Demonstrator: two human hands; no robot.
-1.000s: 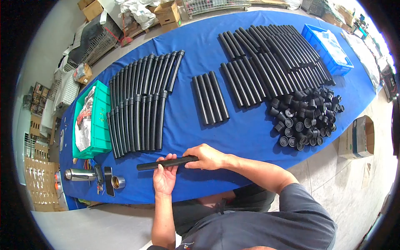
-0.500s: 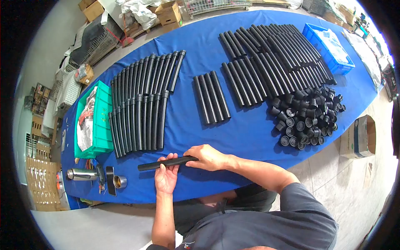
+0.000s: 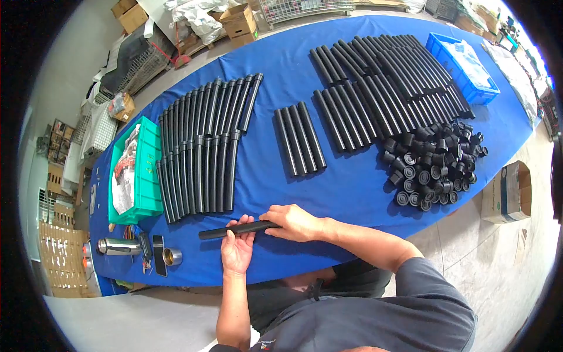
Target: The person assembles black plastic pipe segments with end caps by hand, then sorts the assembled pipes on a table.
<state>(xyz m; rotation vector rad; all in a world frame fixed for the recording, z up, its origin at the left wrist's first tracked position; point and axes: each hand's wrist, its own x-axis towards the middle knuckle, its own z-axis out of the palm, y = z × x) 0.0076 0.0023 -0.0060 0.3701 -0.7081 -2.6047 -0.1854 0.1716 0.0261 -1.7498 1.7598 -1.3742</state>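
A black tube (image 3: 212, 233) lies across both hands above the near edge of the table. My left hand (image 3: 237, 253) supports it from below, palm up, with the thumb and fingers around its middle. My right hand (image 3: 295, 223) is closed over the tube's right end, which it covers; whether a cap sits there is hidden. Beyond my left hand, two rows of black tubes with capped upper ends (image 3: 196, 173) lie side by side. A small group of plain tubes (image 3: 299, 139) lies farther off, and a pile of black caps (image 3: 431, 167) sits to the right.
A large stack of plain tubes (image 3: 387, 82) lies at the back right, beside a blue bin (image 3: 484, 94). At left stand a green bin (image 3: 149, 176), a metal flask (image 3: 119, 246), a phone (image 3: 159, 256) and a metal cup (image 3: 172, 256). A cardboard box (image 3: 504, 196) stands on the floor.
The view has shifted slightly, so everything sits a little farther right and lower. Both hands keep the same hold on the tube.
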